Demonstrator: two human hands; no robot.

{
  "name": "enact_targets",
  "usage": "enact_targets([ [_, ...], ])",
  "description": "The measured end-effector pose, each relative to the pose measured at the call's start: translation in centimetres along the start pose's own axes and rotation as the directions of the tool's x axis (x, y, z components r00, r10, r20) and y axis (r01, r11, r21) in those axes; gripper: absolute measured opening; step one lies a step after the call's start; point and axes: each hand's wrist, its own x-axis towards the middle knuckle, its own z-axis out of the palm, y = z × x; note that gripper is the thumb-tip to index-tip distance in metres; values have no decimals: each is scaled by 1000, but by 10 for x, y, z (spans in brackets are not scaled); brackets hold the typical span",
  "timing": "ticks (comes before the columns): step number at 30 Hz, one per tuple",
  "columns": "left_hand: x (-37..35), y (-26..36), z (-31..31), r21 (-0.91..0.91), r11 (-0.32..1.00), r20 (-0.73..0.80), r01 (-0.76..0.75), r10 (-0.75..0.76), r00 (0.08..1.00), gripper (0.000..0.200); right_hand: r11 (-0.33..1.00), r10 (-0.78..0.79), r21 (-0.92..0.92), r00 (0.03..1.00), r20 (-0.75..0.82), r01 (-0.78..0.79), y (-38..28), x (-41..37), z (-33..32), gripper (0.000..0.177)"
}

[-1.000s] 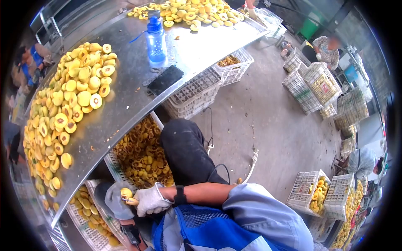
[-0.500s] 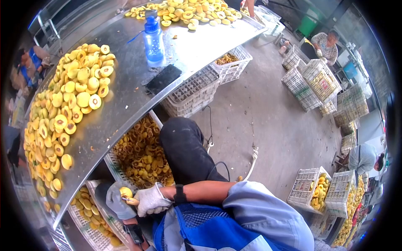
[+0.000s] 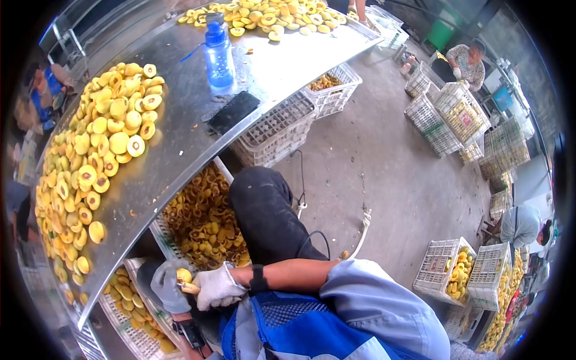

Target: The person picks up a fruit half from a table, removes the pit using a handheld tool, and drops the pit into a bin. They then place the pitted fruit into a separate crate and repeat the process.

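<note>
My left hand (image 3: 169,289), in a grey glove, holds a yellow fruit piece (image 3: 183,276) at its fingertips. Close against it on the right is my right hand (image 3: 219,287), in a whitish glove, its fingers closed around a small tan thing (image 3: 191,288) that touches the fruit; what it is cannot be made out. Just beyond both hands, a crate of brownish-yellow fruit pieces (image 3: 207,222) sits under the table edge. Another crate, with yellow halves (image 3: 129,300), lies below and left of my left hand.
The metal table (image 3: 174,126) bears piles of halved yellow fruit (image 3: 111,129), a blue bottle (image 3: 220,60) and a black phone (image 3: 234,112). Stacked crates (image 3: 276,129) stand beside it. A rope (image 3: 362,231) lies on the floor. Co-workers (image 3: 468,63) and more crates (image 3: 444,270) are at the right.
My left hand has turned slightly and its glove has shifted around the fruit piece. My right hand has hardly moved.
</note>
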Motion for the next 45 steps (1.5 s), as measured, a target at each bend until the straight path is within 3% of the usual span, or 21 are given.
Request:
enact_targets([
  [2,0,8,2,-29,999,-26,-24,23,999,33,993,-17,120,996,89,6,6,4,-3,16],
  [6,-4,3,9,-66,997,-122,-31,23,992,35,998,-28,60,999,43,25,6,4,-4,17],
  [9,-2,5,-2,-58,998,32,18,-16,999,39,996,-70,-52,997,-35,68,11,11,-1,17],
  [14,15,46,-23,-164,940,312,299,-238,920,44,975,-174,-154,979,-105,157,8,11,2,18],
  [16,15,36,-23,147,985,271,93,-130,954,34,974,-190,-144,975,-112,173,6,9,4,17],
  [17,12,29,-18,185,972,186,146,-181,966,31,974,-194,-140,975,-112,178,6,8,5,17],
  [20,12,16,-12,158,985,103,76,-93,990,25,995,-34,96,997,73,27,16,18,-5,15],
  [26,-1,9,9,111,992,-122,-54,68,990,26,997,-27,68,998,48,24,7,1,-5,15],
  [29,5,4,-2,199,976,74,-93,79,994,30,996,-89,1,996,-3,89,12,6,-2,16],
  [31,6,9,-8,165,986,169,-13,-15,986,33,997,-76,-3,997,-27,75,8,1,1,16],
  [33,8,16,-5,33,994,139,100,-104,985,34,997,-76,10,997,-30,76,8,2,0,16],
  [35,8,15,3,-70,993,56,90,-86,995,35,995,-82,51,997,-5,82,14,10,-3,17],
  [39,7,11,8,-12,999,-82,37,-38,996,35,996,-51,72,998,47,47,11,8,-9,17],
  [41,7,19,11,107,989,-26,-98,102,994,34,997,-53,65,998,35,51,7,0,-7,17],
  [43,9,21,9,111,992,43,-56,51,998,33,994,-111,-27,993,-44,110,7,2,-4,19],
  [45,12,15,1,20,990,109,136,-137,985,32,984,-166,-76,983,-80,160,5,-1,0,23],
])
